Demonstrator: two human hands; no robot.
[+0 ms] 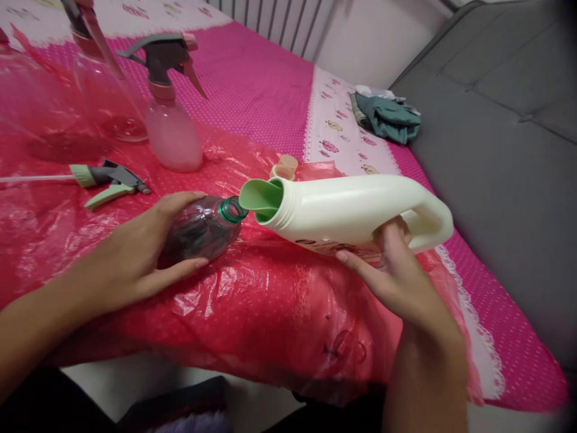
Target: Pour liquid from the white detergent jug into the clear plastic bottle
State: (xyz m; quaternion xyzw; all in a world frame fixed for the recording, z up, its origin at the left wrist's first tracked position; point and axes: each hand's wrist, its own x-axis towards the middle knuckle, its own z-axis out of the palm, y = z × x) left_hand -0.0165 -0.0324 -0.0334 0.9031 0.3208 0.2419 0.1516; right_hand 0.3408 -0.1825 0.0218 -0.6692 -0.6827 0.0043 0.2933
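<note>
My left hand (151, 246) is wrapped round a clear plastic bottle (205, 225) with a green threaded neck, tilted toward the right. My right hand (392, 264) grips a large cream-white jug (347, 201) by its handle side, holding it almost level. The jug's green pouring spout (259, 195) sits right at the bottle's mouth; whether they touch I cannot tell. No liquid stream is visible between them. Behind the jug's mouth lies a pale yellowish cap (285, 166). A green and grey spray trigger head (112, 180) with its tube lies left of the bottle.
Red plastic sheeting (252, 294) covers the near part of the pink bedspread (261, 78). A pink-filled spray bottle (174, 129) and another clear spray bottle (110, 90) stand at the back left. Folded clothes (387, 114) lie near the grey headboard (500, 132).
</note>
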